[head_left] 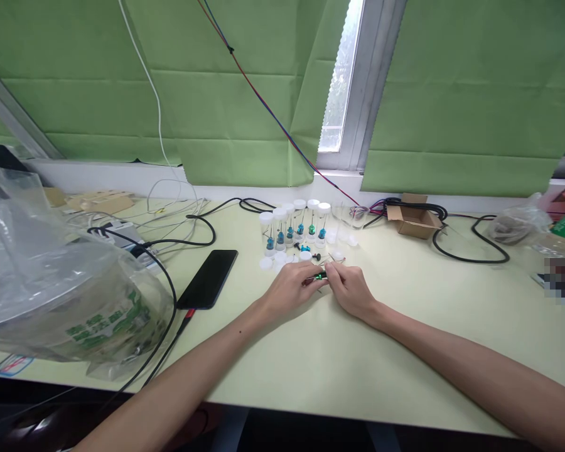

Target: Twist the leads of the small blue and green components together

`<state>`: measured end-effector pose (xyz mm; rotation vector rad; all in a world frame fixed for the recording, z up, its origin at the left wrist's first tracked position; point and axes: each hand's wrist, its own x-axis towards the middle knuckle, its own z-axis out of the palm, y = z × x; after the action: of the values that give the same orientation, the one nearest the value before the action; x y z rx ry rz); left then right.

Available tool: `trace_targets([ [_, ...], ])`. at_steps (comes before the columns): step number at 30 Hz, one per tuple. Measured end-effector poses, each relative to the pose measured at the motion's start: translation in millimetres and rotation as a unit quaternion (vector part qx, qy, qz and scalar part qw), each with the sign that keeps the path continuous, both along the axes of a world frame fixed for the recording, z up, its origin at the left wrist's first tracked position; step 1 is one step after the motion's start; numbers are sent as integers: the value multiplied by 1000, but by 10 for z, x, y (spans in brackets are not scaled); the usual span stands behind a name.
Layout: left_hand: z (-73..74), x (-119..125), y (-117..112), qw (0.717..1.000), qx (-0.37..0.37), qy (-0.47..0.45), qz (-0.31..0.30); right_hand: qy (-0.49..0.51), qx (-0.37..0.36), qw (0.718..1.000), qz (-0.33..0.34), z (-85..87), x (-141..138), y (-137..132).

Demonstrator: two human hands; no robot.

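My left hand (290, 287) and my right hand (349, 288) meet on the pale green table (320, 358), fingers pinched together on a small green part with thin metal pins (319, 275). Just beyond them lie loose white caps (277, 258) and a small blue and black part (305, 248). Behind those stands a row of several clear vials with white lids (292, 227), each holding a blue or green part. Two empty clear vials (347, 214) stand to the right of the row.
A black phone (208, 277) with a cable lies left of my hands. A large clear plastic bag (51, 282) fills the left side. An open cardboard box (413, 217) and black cables (466, 248) sit back right. Green blinds cover the window.
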<state>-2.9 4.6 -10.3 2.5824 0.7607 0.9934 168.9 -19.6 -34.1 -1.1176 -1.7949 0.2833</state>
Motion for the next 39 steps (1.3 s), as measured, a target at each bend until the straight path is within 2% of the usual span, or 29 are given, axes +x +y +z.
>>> trace_targets([
  [15,10,6,-10,999,-25,13,28,3,-23,1000,-5,-33,-8,14],
  [20,62,14,-2,996,-68,16,46,4,-22,999,-26,-57,-5,37],
  [25,90,20,7,990,-121,-45,60,35,-29,998,-43,-25,-6,25],
  [30,115,24,16,966,-200,-143,84,111,-56,990,-60,24,-8,8],
  [36,123,39,28,898,-361,-249,16,167,-82,981,-54,11,3,21],
  [39,118,60,24,878,-389,-279,-5,176,-91,979,-44,-1,0,27],
])
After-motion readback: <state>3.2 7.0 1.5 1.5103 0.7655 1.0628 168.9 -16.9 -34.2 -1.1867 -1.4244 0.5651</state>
